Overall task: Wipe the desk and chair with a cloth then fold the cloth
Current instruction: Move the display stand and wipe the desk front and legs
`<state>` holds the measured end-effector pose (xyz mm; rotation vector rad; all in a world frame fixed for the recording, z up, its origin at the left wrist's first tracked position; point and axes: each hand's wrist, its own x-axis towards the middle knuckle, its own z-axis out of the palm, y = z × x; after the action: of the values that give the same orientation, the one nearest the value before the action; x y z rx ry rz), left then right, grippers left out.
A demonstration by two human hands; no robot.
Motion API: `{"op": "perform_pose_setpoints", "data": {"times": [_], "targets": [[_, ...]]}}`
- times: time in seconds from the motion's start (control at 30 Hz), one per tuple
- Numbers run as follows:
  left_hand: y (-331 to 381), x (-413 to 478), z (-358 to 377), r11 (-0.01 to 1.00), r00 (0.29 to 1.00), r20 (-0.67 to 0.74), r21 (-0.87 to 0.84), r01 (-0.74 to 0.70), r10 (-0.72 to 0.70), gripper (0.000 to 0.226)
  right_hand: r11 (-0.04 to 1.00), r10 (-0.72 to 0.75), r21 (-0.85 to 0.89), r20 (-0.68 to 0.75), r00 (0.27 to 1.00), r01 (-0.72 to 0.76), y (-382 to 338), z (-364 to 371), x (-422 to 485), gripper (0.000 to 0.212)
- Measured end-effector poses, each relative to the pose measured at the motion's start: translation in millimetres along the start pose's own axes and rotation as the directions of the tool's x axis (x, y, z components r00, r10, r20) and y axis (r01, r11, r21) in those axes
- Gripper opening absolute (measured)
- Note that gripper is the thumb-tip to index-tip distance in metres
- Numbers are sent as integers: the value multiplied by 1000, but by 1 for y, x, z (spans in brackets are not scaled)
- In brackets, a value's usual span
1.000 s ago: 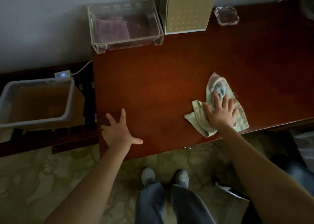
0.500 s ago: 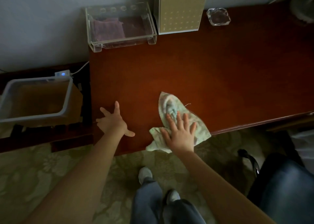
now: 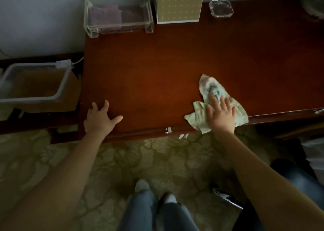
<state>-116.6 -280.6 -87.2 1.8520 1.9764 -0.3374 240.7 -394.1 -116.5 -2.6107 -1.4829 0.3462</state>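
A: Head view: how does the cloth look?
B: Crumpled, pale green, faded print, at the counter's near edge. Right hand presses it, fingers straight; left hand rests spread on the wood.

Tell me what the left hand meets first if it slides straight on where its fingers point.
The left hand crosses bare red-brown wooden desk, then probably meets the clear acrylic tray at the back; depth is unclear.
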Motion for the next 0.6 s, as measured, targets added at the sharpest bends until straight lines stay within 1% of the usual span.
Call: {"op": "perform_pose_setpoints", "data": {"times": [0.03,0.1,0.13,0.2,0.23,0.27,0.3,0.37,0.4,0.47,0.5,0.53,0.6], "targets": [[0,-4,6,1000,999,-33,-22,-14,13,82,1000,0,12,-33,999,0,0,3,-1,54],[1,-11,23,997,984,-170,-34,-67,61,71,1000,-2,29,-136,991,6,0,11,-2,56],[0,-13,33,994,959,-267,-25,-104,94,66,999,-10,35,-205,979,18,-1,16,-1,59],[-1,-14,51,983,872,-464,-16,-180,152,53,997,-28,53,-371,928,51,0,25,2,57],[-2,-13,57,972,808,-561,-25,-235,181,49,995,-40,60,-473,880,77,1,31,4,53],[-3,-11,64,952,729,-650,-26,-306,216,46,992,-53,65,-583,811,112,2,38,6,48],[-4,-7,69,925,633,-733,-12,-380,250,44,986,-63,73,-679,732,152,2,43,9,44],[-7,0,78,879,429,-852,74,-470,301,39,969,-76,80,-802,593,232,5,53,14,43],[-8,3,81,867,352,-881,117,-484,315,36,960,-81,80,-837,542,267,6,56,16,44],[-8,8,83,852,257,-909,168,-496,329,34,948,-76,77,-888,454,310,6,59,19,44],[-9,9,88,849,225,-919,178,-497,324,33,943,-76,64,-913,400,326,6,65,19,42],[-9,10,90,852,219,-925,167,-497,309,34,938,-73,56,-933,353,342,6,68,20,40],[-11,10,91,872,245,-933,123,-474,265,37,927,-51,51,-965,259,372,4,73,20,37]]}}
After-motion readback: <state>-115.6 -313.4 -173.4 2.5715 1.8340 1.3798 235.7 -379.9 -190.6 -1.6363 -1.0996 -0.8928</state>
